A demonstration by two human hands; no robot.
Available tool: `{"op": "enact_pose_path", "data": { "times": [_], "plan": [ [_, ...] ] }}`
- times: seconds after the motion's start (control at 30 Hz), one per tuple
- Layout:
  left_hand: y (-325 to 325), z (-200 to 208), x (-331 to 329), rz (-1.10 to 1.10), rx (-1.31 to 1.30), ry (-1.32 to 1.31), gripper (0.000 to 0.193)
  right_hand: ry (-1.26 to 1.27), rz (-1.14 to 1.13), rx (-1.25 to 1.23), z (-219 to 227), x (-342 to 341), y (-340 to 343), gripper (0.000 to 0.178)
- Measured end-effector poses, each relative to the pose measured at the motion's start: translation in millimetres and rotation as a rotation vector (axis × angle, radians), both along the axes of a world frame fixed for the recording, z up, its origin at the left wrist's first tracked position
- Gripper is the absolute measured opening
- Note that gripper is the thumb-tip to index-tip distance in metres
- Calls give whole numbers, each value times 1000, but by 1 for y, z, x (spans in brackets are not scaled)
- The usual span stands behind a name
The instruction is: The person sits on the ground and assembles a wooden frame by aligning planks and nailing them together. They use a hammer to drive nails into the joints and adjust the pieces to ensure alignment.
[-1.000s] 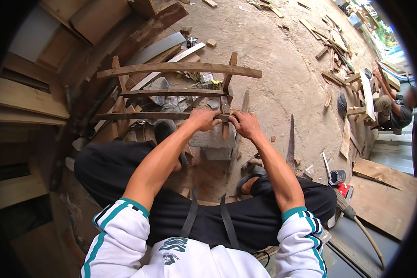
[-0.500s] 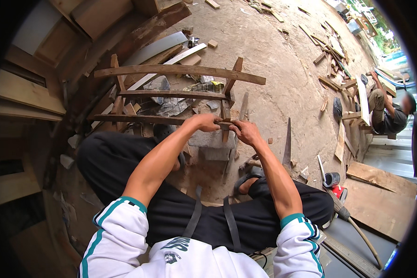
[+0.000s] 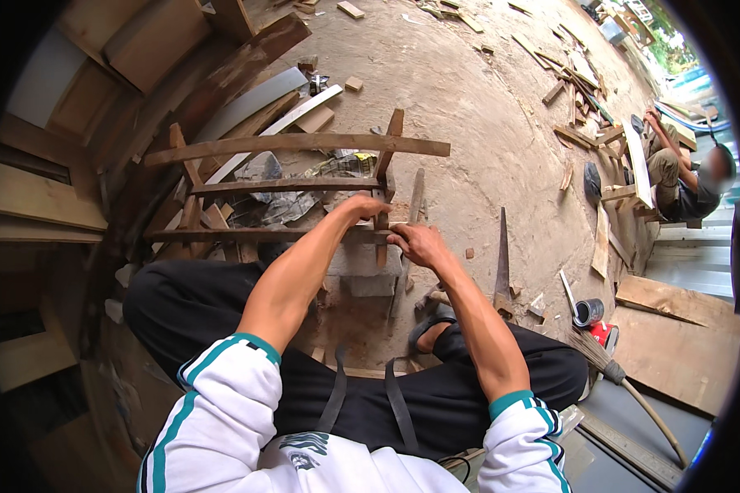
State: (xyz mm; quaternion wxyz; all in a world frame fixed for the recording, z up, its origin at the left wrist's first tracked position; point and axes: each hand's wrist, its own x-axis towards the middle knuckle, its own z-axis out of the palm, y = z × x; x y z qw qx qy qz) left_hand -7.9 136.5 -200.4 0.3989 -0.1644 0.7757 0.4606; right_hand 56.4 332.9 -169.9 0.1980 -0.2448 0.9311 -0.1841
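Note:
In front of me stands a rough wooden frame (image 3: pixel 288 145), with long slats laid across two short posts. My left hand (image 3: pixel 362 207) bends over the right-hand post (image 3: pixel 381 220), its fingers closed against the wood and partly hidden. Just to the right, my right hand (image 3: pixel 419 244) pinches the right end of the nearest slat (image 3: pixel 247 235) between thumb and fingers. Below this corner a grey block (image 3: pixel 370 283) sits on the ground between my legs. A handsaw (image 3: pixel 502 259) lies to the right of my right hand.
Boards and scraps (image 3: pixel 255 103) lie behind the frame, with crumpled paper (image 3: pixel 292 205) under it. On the right are an open can (image 3: pixel 588 311), a brush-like broom (image 3: pixel 612 371) and plywood (image 3: pixel 666 353). Farther right, another person (image 3: pixel 686 177) sits by a wooden piece. Shelving (image 3: pixel 45 189) borders the left.
My left hand has shifted from the slat's end up onto the post. My right hand stays at the slat's end. The view has shifted slightly, so the frame appears lower and farther left.

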Motion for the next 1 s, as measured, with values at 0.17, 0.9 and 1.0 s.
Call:
{"op": "enact_pose_path", "data": {
  "times": [0.17, 0.9, 1.0],
  "plan": [
    [1, 27, 12, -252, -112, 49, 89, -3, -16, 16, 2, 17, 9, 39],
    [-51, 13, 28, -149, -374, 583, 56, -44, -46, -84, 3, -6, -6, 59],
    [-105, 40, 13, -11, -597, 635, 44, -112, -51, -105, -2, -10, -3, 52]
  ]
}}
